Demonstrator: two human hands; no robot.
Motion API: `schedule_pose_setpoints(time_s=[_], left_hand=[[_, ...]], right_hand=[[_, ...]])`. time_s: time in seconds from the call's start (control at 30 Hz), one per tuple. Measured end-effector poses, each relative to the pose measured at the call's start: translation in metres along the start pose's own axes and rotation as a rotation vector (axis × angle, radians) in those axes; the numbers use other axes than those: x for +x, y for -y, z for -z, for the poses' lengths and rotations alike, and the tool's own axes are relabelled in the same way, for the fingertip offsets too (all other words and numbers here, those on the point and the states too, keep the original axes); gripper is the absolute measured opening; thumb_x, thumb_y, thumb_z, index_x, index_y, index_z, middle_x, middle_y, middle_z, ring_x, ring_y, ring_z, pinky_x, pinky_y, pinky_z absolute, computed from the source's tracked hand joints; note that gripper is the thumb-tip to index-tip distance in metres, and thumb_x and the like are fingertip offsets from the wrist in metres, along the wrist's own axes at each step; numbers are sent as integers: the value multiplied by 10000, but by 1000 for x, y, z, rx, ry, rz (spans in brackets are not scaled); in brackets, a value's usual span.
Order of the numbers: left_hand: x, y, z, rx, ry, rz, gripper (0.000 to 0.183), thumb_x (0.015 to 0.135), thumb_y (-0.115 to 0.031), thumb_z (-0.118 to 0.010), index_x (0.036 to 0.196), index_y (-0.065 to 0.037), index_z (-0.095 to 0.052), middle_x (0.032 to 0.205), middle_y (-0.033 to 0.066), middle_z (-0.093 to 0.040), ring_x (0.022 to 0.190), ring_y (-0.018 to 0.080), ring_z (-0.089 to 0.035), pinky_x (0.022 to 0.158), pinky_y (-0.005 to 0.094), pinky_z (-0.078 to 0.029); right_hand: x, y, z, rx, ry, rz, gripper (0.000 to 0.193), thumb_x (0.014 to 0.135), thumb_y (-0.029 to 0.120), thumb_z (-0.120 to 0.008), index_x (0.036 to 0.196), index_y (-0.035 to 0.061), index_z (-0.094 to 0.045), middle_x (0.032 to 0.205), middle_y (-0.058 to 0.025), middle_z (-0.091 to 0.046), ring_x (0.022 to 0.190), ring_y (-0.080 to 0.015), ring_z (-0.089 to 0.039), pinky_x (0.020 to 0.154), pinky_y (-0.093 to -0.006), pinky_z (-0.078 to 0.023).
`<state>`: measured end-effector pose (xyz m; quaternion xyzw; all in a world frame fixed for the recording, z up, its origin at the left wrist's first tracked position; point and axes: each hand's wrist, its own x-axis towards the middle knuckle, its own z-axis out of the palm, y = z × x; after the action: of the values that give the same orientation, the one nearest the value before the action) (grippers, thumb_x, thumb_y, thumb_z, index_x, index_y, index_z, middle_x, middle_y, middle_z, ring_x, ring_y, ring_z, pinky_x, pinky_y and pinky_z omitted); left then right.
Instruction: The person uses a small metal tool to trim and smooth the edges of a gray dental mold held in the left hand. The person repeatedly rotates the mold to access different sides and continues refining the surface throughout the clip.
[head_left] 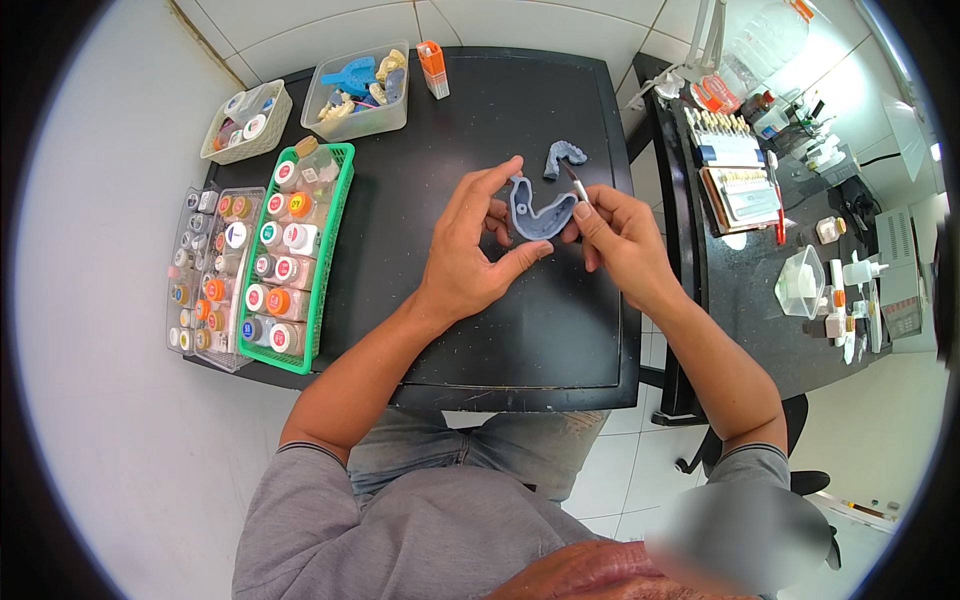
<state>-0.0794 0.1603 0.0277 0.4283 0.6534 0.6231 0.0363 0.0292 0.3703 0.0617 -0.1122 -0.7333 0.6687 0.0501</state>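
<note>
Above the black table, my left hand (465, 245) grips a blue-grey horseshoe-shaped dental mould (545, 226), thumb along its near side and fingers at its left edge. In my right hand (630, 240) is a small knife (578, 186) with a light handle, pinched between thumb and fingers. Its thin blade points up and away, just beyond the mould's right end. Some right fingers are at that end of the mould; whether they press on it I cannot tell. A second, smaller curved dental piece (563, 158) of the same blue-grey lies on the table beyond the blade.
At the left stand a green basket (318, 315) of capped jars and a clear organizer (232, 358) of small bottles. A plastic tub (365, 122) of dental models, a small basket (225, 152) and an orange-white carton (433, 70) are at the back. A cluttered side desk (740, 300) is right.
</note>
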Motion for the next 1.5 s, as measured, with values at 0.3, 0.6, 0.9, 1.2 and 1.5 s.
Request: schedule_pose_setpoints(time_s=[0.3,0.6,0.9,1.2,1.5], left_hand=[[0,0,0,-5,9,30,922,864,12,-908,1658,-32,-441,1548,168,-540,1095,151,-675,852,282,-567],[-1,4,7,-524,131,372,729,1093,-396,-721,1657,-23,-449,1449,161,-635,1234,206,-677,1002,345,-562],[-2,-1,0,-519,106,287,848,966,-142,-883,1665,-12,-422,1470,139,-629,1263,214,-673,1083,376,-558],[-1,-4,-1,-331,127,219,922,864,-10,-940,1636,-43,-438,1626,151,-545,1296,230,-672,1119,387,-564],[1,-8,-3,-294,117,233,863,901,94,-848,1646,-64,-442,1531,140,-604,1272,213,-694,1095,374,-583]], right_hand=[[-2,6,-1,105,19,21,244,1136,137,-645,1332,-9,-655,979,-66,-721,647,-44,-552,579,-211,-461],[-4,9,-1,65,39,106,291,1085,-18,-652,1373,26,-648,1113,-63,-681,674,-37,-546,592,-213,-473],[-3,7,-1,36,27,171,407,1073,-38,-653,1471,46,-660,1170,-37,-656,692,-38,-565,605,-214,-491],[-4,7,1,78,-8,158,457,1093,27,-651,1548,45,-623,1286,-95,-699,685,-47,-592,595,-210,-513],[-3,7,1,124,-12,156,448,1094,78,-676,1533,8,-621,1265,-104,-734,691,-45,-595,599,-211,-524]])
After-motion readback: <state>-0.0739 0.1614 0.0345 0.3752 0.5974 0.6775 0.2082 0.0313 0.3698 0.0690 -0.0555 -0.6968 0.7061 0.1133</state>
